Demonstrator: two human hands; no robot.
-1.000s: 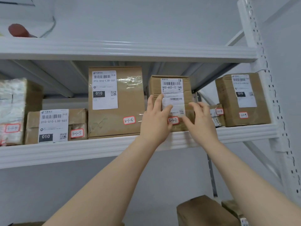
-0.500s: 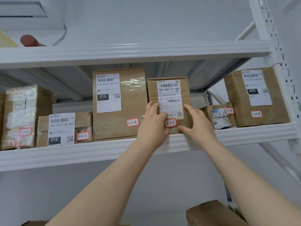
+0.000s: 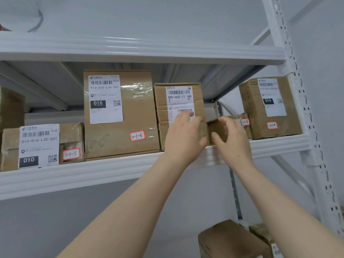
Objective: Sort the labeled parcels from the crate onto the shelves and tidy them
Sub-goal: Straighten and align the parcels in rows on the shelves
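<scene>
Cardboard parcels stand in a row along a white metal shelf (image 3: 111,170), and both of the person's bare arms reach up to it from below. The left hand (image 3: 184,138) lies against the front of the 502-602 parcel (image 3: 178,90) — a mid-height box with a white shipping label. Its fingers are fairly straight and spread over the lower part of that label, and the thumb sits down by the box's lower right corner. It presses rather than grips.

Just right of it, the right hand (image 3: 232,140) is up at a small low parcel (image 3: 246,130) tagged 3-1-8. The fingers curl over the parcel's near end and the thumb stretches across its front. The hand is blurred, so I cannot tell whether it has really closed on the box.

The two parcels under the hands stand side by side on the shelf, the small one much lower than its neighbour.

Left of the left hand, touching the 502-602 parcel or very nearly, is a tall parcel (image 3: 121,118) tagged 3-1-6. Further left is a low parcel (image 3: 70,138) tagged 3-1-5.

Beyond the right hand, just past the small parcel, another labelled box (image 3: 270,108) stands against the perforated upright (image 3: 301,108).

Above both hands runs an upper shelf (image 3: 130,51). Below the right forearm, lower down, are more brown boxes (image 3: 230,241).
</scene>
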